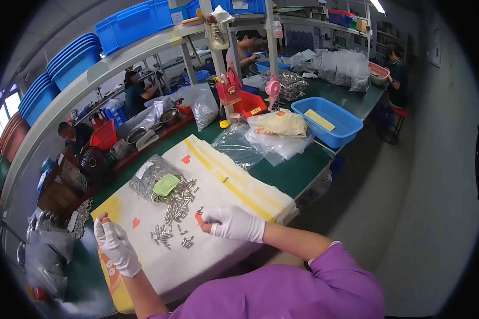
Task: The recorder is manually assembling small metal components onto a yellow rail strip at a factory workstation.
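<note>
At the left edge of a white cloth [207, 260], the left hand [116, 245], in a white glove with bare fingertips, points far and slightly left. Its fingers are curled, the tips drawn close together; whether anything is pinched there I cannot tell. The left forearm rises from the near edge.

To the right and farther off, a clear bag [143, 178] of metal pieces lies on its side, mouth toward the near right. It bears a white label [143, 169] and a green slip [166, 184]; marks on them are too small to read.

Loose metal pieces [180, 204] spread over the cloth from the bag's mouth toward the near left, between the hands. They are short cylinders lying flat, long axes at mixed angles.

Just right of them, the gloved right hand [226, 222] points left, fingers bent inward, nearly closed; its grip is hidden. The right forearm slants in from the near right.

Farther right, on the green tabletop [274, 183], lie a white bag [278, 125] with orange print, unreadable here, and a blue basket [348, 129].
</note>
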`<state>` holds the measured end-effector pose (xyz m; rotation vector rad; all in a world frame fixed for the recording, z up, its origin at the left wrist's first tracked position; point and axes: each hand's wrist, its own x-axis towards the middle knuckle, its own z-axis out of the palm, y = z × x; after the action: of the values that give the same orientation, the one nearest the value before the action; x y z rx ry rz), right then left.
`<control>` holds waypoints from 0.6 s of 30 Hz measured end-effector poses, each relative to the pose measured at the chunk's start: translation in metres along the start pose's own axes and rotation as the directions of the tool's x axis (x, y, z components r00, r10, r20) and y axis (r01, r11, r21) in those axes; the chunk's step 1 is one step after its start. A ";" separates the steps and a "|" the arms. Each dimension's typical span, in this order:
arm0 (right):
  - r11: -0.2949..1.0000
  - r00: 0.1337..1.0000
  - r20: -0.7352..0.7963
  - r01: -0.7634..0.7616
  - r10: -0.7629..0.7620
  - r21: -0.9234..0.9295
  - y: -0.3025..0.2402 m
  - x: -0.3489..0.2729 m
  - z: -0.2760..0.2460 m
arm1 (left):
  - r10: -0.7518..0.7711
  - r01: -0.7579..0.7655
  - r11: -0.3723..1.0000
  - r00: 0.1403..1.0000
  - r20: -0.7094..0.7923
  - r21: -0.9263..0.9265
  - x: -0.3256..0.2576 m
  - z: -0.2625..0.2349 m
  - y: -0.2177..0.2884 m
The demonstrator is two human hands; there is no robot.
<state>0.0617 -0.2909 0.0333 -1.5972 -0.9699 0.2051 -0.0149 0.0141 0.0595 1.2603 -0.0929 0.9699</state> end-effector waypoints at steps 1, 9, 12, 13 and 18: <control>0.999 0.996 -0.075 -0.035 0.037 0.027 0.001 -0.003 -0.012 | -0.030 0.031 0.999 0.998 -0.052 0.023 -0.005 -0.009 -0.004; 0.978 0.936 -0.285 -0.187 0.206 0.090 0.003 -0.058 -0.071 | -0.087 0.083 0.985 0.996 0.018 0.153 -0.035 -0.027 -0.017; 0.983 0.843 -0.506 -0.153 0.182 0.099 0.016 -0.085 -0.093 | -0.190 0.190 0.976 0.982 -0.006 0.104 -0.039 -0.007 -0.012; 0.986 0.794 -0.584 -0.141 0.168 0.092 0.019 -0.091 -0.097 | -0.193 0.192 0.975 0.981 -0.003 0.110 -0.038 -0.007 -0.016; 0.933 0.462 -0.863 0.176 0.204 0.315 0.052 -0.137 -0.124 | -0.101 0.095 0.990 0.994 0.052 0.102 -0.046 0.036 -0.005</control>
<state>0.0747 -0.4729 -0.0275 -1.0889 -0.0426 -0.4253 -0.0240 -0.0409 0.0431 1.3714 -0.0273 0.8624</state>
